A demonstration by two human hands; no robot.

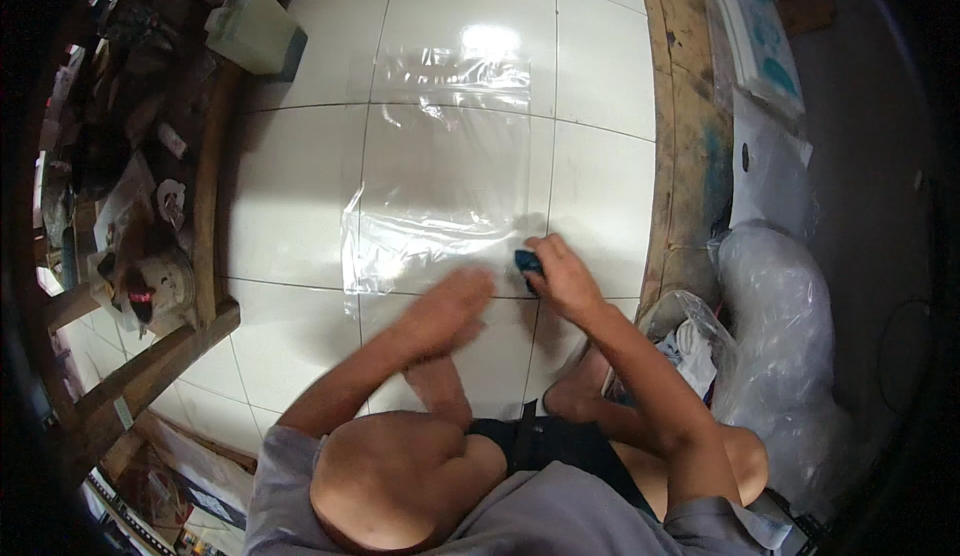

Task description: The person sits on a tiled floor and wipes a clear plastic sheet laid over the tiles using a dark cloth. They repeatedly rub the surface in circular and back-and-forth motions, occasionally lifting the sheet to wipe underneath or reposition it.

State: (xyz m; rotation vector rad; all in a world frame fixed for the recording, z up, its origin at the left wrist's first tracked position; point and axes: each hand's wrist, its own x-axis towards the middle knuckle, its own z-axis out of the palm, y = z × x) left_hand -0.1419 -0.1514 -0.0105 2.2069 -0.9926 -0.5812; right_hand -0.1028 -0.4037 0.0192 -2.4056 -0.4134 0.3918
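Observation:
A clear plastic sheet or bag [440, 171] lies flat on the white tiled floor in front of me, with shiny wrinkles along its far and near edges. My right hand [562, 278] is closed around a small dark blue-green object [527, 262] by the sheet's near right corner; its kind cannot be made out. Over the near edge of the plastic is my left hand [455, 304], smeared by motion, so its fingers do not show clearly. Nothing can be seen held in it.
Along the left runs a wooden shelf frame [212, 196] crowded with items. A plastic jug [255, 31] of pale liquid stands at the far left. On the right are a worn wooden board [690, 106], a bulging clear plastic bag [775, 326] and a smaller bag of white material [692, 344].

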